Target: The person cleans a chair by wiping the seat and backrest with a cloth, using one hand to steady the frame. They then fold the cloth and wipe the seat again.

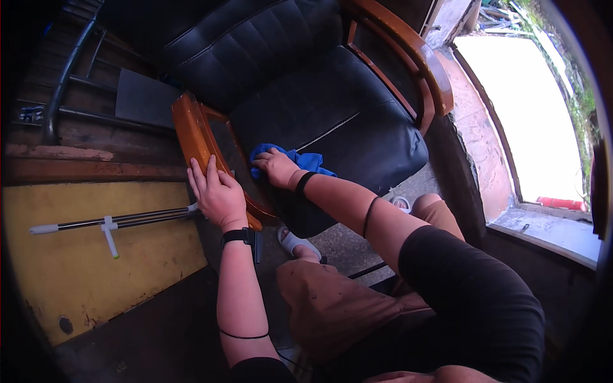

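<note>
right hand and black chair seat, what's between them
In the head view, a bunched blue cloth lies between the right hand and the black chair seat; the hand rests on it.

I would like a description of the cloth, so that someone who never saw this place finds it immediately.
Find the big black chair. On its seat, close to the left armrest, lies a crumpled cloth, partly under the right grip. Its bright blue sets it apart from the black seat and brown armrest.
</note>
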Demonstrator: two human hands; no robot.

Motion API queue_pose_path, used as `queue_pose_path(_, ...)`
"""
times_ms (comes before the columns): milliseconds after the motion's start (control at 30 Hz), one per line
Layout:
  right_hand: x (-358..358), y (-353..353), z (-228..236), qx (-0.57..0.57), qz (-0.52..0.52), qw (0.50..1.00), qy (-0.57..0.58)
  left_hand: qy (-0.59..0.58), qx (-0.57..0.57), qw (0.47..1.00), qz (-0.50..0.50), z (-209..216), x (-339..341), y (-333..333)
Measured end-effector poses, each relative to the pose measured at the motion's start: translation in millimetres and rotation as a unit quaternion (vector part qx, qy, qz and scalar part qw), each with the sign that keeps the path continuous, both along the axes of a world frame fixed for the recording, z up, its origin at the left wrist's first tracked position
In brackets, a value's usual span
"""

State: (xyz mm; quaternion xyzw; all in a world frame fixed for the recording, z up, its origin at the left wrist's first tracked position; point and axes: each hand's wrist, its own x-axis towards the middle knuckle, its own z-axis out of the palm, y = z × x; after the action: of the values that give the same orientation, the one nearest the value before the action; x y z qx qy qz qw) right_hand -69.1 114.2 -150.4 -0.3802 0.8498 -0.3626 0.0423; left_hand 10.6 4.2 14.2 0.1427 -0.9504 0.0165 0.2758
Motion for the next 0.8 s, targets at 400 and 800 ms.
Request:
queue_pose_path(400,-155.2,235.0,-5.9,0.242,-0.332,0.9,0.147,0.014,0.008,1.0,-0.005,-4.1,2.9,-5.8)
queue_pose_path(800,-138.7,113.5,-9.1,0.045,-0.394,0.916,-0.055,0.018,-0.005,1.0,0.011,3.7,14.7,-18.1)
